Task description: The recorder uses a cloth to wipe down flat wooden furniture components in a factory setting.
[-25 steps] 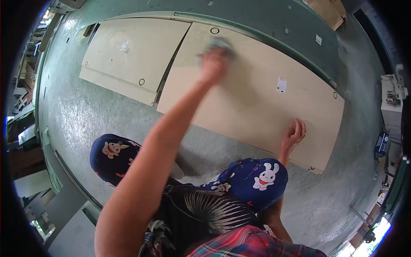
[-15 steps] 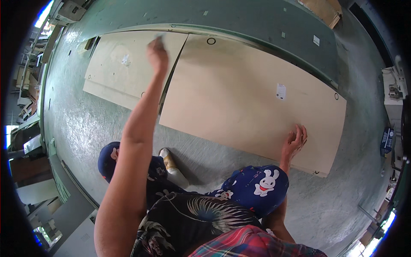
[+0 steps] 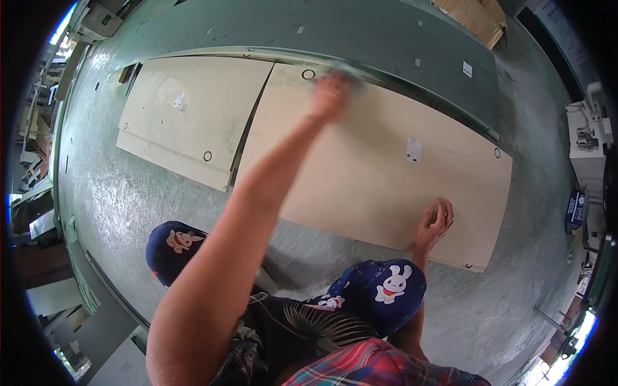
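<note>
A large beige board (image 3: 360, 167) lies flat and low in front of me, with small ring marks near its corners and a white label. At its far edge my left hand (image 3: 329, 98), smeared by motion, presses a blurred grey rag-like thing (image 3: 347, 72) against the surface. Its exact kind does not show. Closer to me, my right hand (image 3: 436, 222) rests on the near right part of the same board, fingers loosely bent and nothing in them. To the left lies a second beige board (image 3: 187, 122), with smudges and a label; a dark gap separates the two.
Beyond the boards runs a long dark green panel (image 3: 386, 45). Brown cardboard (image 3: 473, 18) lies at the far right. My knees (image 3: 386, 289) are close to the near edge. Machinery (image 3: 586, 135) stands at the right, and racks of pieces (image 3: 35, 135) line the left.
My left hand has swept right with the rag-like thing, from the left board across the gap onto the right one. My right hand stays on the board. The view has shifted slightly.
</note>
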Tool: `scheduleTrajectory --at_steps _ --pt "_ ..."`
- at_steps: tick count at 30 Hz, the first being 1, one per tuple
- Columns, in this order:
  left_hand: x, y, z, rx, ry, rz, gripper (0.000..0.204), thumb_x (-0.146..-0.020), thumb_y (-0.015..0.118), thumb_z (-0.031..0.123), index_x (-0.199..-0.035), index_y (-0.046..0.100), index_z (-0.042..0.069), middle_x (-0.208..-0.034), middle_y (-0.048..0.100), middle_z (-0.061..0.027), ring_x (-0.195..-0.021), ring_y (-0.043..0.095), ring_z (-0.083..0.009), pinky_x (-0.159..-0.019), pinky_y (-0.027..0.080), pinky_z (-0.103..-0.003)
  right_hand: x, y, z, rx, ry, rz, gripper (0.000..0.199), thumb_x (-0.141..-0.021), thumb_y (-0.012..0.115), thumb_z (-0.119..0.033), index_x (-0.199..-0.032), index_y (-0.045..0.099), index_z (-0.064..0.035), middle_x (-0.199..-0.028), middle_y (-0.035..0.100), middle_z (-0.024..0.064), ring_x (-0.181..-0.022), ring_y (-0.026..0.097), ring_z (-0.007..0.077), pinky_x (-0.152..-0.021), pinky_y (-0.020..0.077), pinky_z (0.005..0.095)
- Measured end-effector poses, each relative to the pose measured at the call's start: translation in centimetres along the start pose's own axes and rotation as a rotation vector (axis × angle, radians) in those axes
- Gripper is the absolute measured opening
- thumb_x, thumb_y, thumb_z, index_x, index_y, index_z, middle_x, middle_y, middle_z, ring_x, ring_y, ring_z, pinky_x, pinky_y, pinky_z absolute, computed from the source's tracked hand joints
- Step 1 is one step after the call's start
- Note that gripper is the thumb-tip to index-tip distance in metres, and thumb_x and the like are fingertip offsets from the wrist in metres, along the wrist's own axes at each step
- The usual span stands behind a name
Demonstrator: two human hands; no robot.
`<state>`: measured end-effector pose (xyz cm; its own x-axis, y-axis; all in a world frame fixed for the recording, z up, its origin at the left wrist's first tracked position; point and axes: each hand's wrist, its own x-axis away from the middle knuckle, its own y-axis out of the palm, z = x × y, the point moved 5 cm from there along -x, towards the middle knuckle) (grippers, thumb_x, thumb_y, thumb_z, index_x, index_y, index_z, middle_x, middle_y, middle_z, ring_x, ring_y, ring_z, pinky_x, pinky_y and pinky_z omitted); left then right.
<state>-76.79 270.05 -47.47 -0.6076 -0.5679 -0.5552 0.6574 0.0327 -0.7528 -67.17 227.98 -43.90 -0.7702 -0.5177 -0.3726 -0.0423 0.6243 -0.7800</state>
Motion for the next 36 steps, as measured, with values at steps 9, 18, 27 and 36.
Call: scheduleTrajectory --at_steps 9,18,27,36 --pt "4.2 -16.5 -19.4 -0.289 -0.821 -0.065 0.022 -0.082 0.058 0.014 -0.101 0.063 0.007 -0.095 0.064 -0.0194 -0.089 0.062 -0.0348 -0.073 0.049 -0.045 0.3 -1.2 2.1 0.053 0.094 0.024 0.032 -0.080 0.059 -0.005 -0.112 0.061 -0.0077 -0.126 0.049 0.0123 -0.115 0.046 0.0321 -0.093 0.0403 0.0430" --pt "6.3 -0.3 11.5 -0.084 0.111 -0.072 0.034 -0.083 0.049 0.017 -0.114 0.060 0.013 -0.125 0.050 -0.0181 -0.117 0.045 -0.0403 -0.095 0.036 -0.055 -0.4 0.3 1.7 0.024 0.058 0.056 0.030 -0.083 0.060 -0.008 -0.112 0.060 -0.0058 -0.124 0.050 0.0144 -0.114 0.047 0.0323 -0.094 0.0400 0.0427" --pt "12.3 -1.7 26.2 0.515 0.189 -0.491 0.063 -0.072 0.062 0.004 -0.132 0.044 0.006 -0.135 0.042 -0.0204 -0.126 0.038 -0.0388 -0.105 0.030 -0.051 -1.0 -2.0 -0.7 -0.337 0.096 0.146 0.049 -0.082 0.065 -0.021 -0.125 0.051 -0.0022 -0.131 0.043 0.0224 -0.121 0.042 0.0380 -0.100 0.0345 0.0454" --pt "10.7 -8.7 14.7 1.049 -0.541 -0.262 0.047 -0.084 0.054 -0.001 -0.130 0.044 0.001 -0.125 0.052 -0.0169 -0.116 0.051 -0.0239 -0.096 0.041 -0.033 -2.6 6.4 -11.0 0.015 -0.291 -0.300 0.058 -0.076 0.069 -0.033 -0.126 0.051 -0.0110 -0.139 0.032 0.0219 -0.130 0.028 0.0412 -0.102 0.0265 0.0554"
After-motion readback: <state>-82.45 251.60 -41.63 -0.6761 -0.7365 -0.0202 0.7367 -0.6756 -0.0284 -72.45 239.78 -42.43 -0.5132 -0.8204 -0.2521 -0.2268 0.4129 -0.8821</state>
